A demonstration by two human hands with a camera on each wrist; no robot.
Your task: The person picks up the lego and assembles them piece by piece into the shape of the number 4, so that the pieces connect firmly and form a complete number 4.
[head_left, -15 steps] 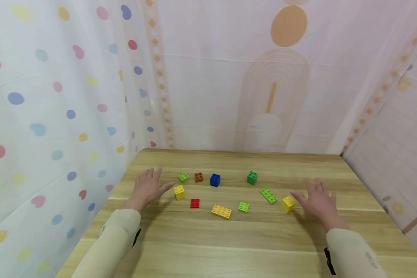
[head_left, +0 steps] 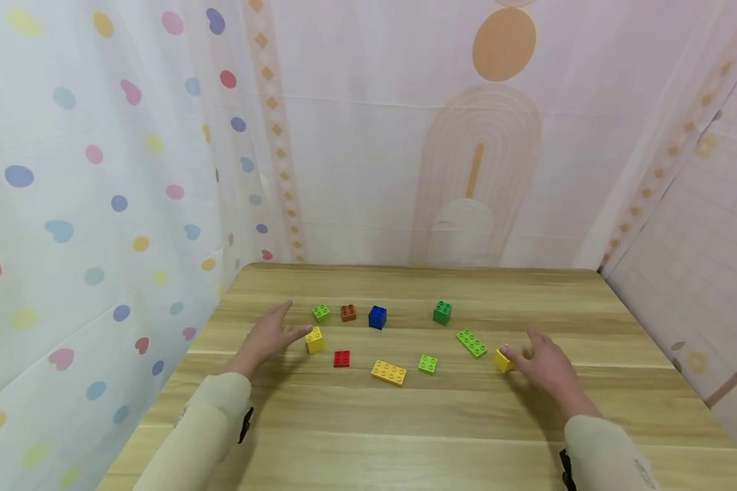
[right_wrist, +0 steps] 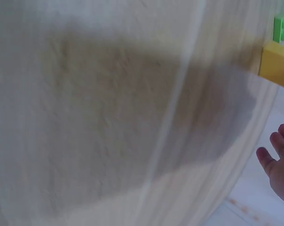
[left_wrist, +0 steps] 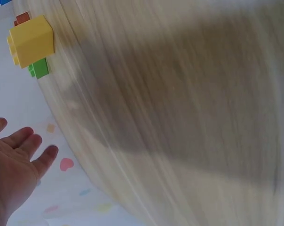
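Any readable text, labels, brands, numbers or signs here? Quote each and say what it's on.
None readable.
Right sleeve: print near the cuff, too small and blurred to read.
Left sleeve: faint mark at its outer edge, too small to tell if it's lettering.
Bricks: no lettering I can make out.
Curtain: printed shapes, no words I can make out.

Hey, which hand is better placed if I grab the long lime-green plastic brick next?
Probably the right hand: it's nearer the long lime-green plastic brick, beside one yellow plastic block. The left hand is much farther away, near another yellow block.
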